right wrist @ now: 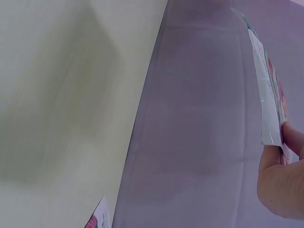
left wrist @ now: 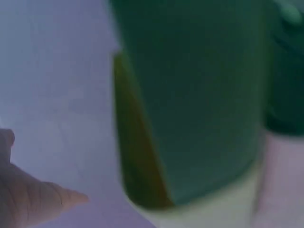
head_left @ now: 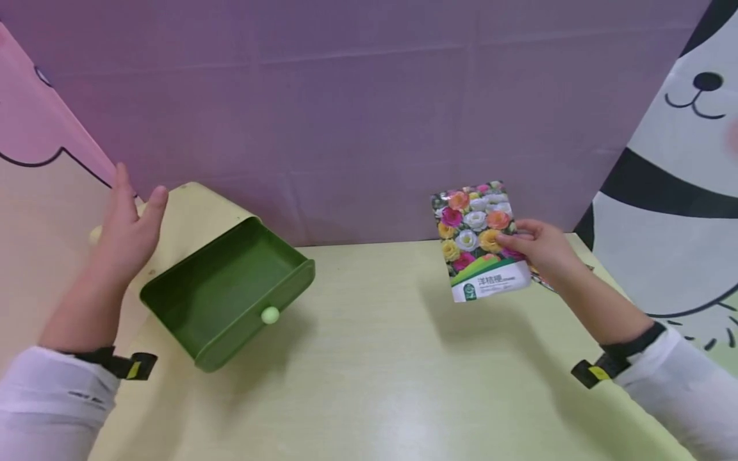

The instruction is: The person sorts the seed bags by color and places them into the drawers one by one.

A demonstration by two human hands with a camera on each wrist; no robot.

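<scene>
Seed packet (head_left: 481, 242) glossy foil-paper; green drawer (head_left: 225, 291) smooth matt plastic; table (head_left: 380, 358) pale wood-grain.

Seed packet (head_left: 481, 242): glossy, w/ multicolour flower print and white-green label strip at bottom, held upright above the surface, front facing cam. Green drawer (head_left: 227, 291): pulled out, tilted, empty inside, pale round knob (head_left: 270, 315) on front.

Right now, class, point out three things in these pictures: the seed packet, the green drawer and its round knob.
seed packet (head_left: 477, 240): head view, on its flower-printed front.
green drawer (head_left: 221, 288): head view, on its inside floor.
round knob (head_left: 270, 314): head view, on the pale knob's middle.
</scene>
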